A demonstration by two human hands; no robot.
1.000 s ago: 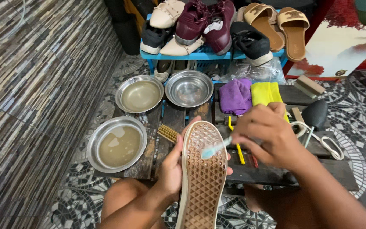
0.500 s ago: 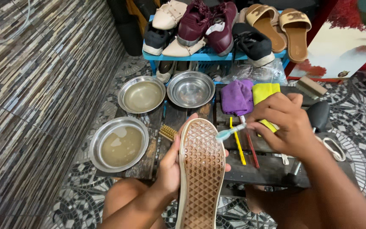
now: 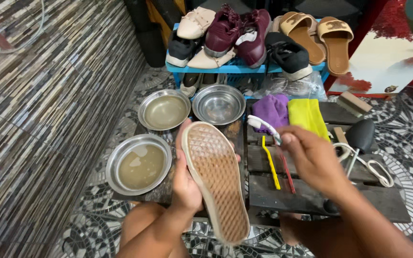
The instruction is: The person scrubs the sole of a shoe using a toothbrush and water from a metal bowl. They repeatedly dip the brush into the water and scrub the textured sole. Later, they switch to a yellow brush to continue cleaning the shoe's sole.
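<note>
Left hand [image 3: 186, 184] gripped shoe [image 3: 214, 174] sole-up over table [image 3: 307, 196] | right hand [image 3: 311, 155] pinched toothbrush [image 3: 263, 126], lifted clear | risk: wet shoe likely slipping toward bowl [image 3: 141, 165]; bristles flicking grime.

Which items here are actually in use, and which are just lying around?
In use:
left hand holding the tan waffle-soled shoe
right hand holding the white toothbrush

Lying about:
three round metal bowls
purple cloth
yellow cloth
yellow toothbrush
blue shoe rack
</note>
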